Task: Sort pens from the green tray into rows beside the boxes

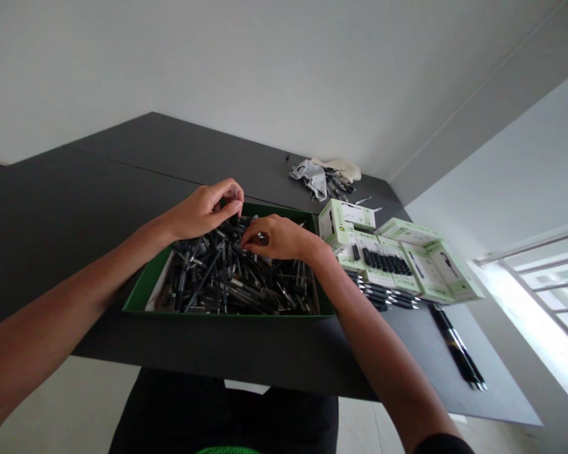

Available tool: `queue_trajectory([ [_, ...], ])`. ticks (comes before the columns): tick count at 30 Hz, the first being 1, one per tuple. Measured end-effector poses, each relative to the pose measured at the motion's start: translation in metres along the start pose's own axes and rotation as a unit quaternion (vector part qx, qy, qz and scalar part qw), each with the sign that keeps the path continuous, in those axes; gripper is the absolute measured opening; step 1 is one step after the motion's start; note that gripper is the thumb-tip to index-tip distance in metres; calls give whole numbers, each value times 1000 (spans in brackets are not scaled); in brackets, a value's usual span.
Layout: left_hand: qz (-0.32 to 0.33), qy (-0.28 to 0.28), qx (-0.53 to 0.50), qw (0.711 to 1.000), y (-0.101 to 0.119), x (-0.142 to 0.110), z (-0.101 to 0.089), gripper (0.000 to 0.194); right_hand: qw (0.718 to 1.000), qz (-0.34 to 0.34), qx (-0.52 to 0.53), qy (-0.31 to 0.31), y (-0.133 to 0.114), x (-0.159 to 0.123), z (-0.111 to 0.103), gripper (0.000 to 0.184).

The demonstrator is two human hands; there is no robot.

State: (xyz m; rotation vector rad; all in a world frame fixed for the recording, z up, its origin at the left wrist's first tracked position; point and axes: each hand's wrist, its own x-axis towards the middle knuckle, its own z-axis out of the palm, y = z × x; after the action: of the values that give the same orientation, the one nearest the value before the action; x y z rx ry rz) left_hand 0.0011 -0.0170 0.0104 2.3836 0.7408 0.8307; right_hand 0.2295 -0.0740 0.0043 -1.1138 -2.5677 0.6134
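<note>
A green box [139,295] stands on the dark table, filled with a loose heap of black and clear pen parts [236,277]. My left hand [213,208] hovers at the box's far rim, its fingers curled together; a small dark piece shows just under the fingertips, but I cannot tell what it is. My right hand [281,236] is over the middle of the heap, thumb and fingers pinched close to the parts. Whatever is between those fingertips is too small to make out.
Pale green-and-white pen boxes [381,252] stand right of the green box, some holding black pens. Pens [383,295] lie stacked before them, with more pens [457,347] near the right edge. Grey and cream cloths [312,176] lie at the back by the wall.
</note>
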Motion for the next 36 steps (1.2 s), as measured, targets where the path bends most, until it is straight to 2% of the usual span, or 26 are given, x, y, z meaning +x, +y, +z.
queue_trajectory([
  [5, 16, 7, -13, 1000, 0, 1, 0, 25, 996, -41, 34, -77, 0, 2, 4, 20],
  [24, 1, 3, -12, 1000, 2, 1, 0, 28, 998, -21, 19, -59, 7, 1, 3, 25],
  [28, -17, 1, -46, 999, 0, 0, 1, 33, 998, -28, 27, -59, 5, 1, 4, 25],
  [31, -32, 0, -78, 996, -2, 0, 2, 38, 996, -42, 36, -63, 4, 2, 4, 25],
  [36, -32, -1, -73, 997, -3, 0, 2, 41, 992, -55, 64, -91, 5, 3, 8, 26],
])
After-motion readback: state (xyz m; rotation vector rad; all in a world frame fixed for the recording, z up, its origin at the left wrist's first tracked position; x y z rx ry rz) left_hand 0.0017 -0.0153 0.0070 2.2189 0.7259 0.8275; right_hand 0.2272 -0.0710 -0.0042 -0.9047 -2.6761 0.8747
